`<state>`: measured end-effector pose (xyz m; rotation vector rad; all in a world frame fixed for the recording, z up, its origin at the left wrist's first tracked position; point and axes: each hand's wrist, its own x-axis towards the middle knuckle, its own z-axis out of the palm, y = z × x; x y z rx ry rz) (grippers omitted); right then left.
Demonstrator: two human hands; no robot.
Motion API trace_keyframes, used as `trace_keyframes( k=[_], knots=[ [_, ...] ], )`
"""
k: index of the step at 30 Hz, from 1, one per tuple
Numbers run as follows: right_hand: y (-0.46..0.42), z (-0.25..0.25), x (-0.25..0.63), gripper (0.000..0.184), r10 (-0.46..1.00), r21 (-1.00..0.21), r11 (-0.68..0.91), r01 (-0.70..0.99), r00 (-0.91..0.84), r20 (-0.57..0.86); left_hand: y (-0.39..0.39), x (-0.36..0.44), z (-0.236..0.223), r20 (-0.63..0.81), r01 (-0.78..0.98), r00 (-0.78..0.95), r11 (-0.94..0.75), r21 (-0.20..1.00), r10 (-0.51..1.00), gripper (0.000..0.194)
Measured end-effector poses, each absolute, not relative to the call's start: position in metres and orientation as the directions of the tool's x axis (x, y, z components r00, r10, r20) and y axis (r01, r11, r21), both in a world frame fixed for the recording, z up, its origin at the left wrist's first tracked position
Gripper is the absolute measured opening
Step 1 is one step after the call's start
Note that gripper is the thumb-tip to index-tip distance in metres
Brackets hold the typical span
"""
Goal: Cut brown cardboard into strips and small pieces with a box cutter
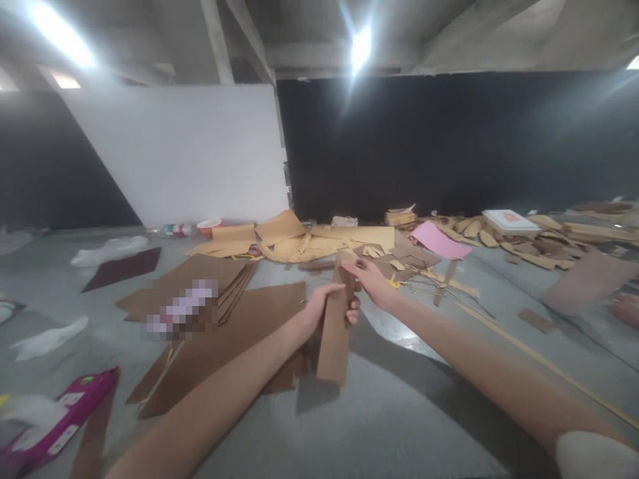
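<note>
1. Left hand [319,309]: grip closed around a brown strip [333,349], over the grey surface [379,429].
2. Right hand [370,282]: grip pinching the strip's upper end.
3. Left forearm [232,391] partly covers brown sheets [267,307]; tan scraps [352,236] and a pink sheet [440,241] lie beyond.

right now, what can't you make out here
In the head view:
Left hand: partly hidden behind the brown strip.
Mauve item on the brown sheets: details masked by pixelation.
Print on the white box: too small and blurred.
Magenta object: cut off by the left edge.
</note>
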<state>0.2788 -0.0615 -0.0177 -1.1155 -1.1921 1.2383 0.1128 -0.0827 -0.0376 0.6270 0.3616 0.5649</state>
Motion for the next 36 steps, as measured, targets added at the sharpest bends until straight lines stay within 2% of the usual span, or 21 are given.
trace_keyframes(
  k=[7, 12, 17, 26, 36],
  knots=[
    [-0.058, -0.031, 0.285, 0.042, 0.986, -0.985, 0.006, -0.172, -0.163, 0.035, -0.083, 0.115, -0.061, -0.295, -0.215, 0.752, 0.642, 0.736, 0.590, 0.042],
    [-0.050, -0.036, 0.287, 0.037, 0.989, -0.973, 0.009, -0.230, -0.142, 0.043, -0.086, 0.117, -0.064, -0.243, -0.274, 0.709, 0.576, 0.771, 0.662, 0.040],
    [-0.045, -0.039, 0.286, 0.048, 0.990, -0.964, 0.018, -0.265, -0.130, 0.054, -0.089, 0.119, -0.065, -0.223, -0.281, 0.700, 0.548, 0.788, 0.679, 0.041],
    [-0.046, -0.044, 0.286, 0.053, 0.989, -0.967, 0.007, -0.254, -0.143, 0.044, -0.092, 0.121, -0.069, -0.150, -0.309, 0.669, 0.456, 0.835, 0.728, 0.046],
    [-0.047, -0.045, 0.284, 0.047, 0.996, -0.972, 0.010, -0.234, -0.089, 0.032, -0.094, 0.123, -0.068, -0.176, -0.299, 0.643, 0.456, 0.838, 0.745, 0.045]
  ],
)
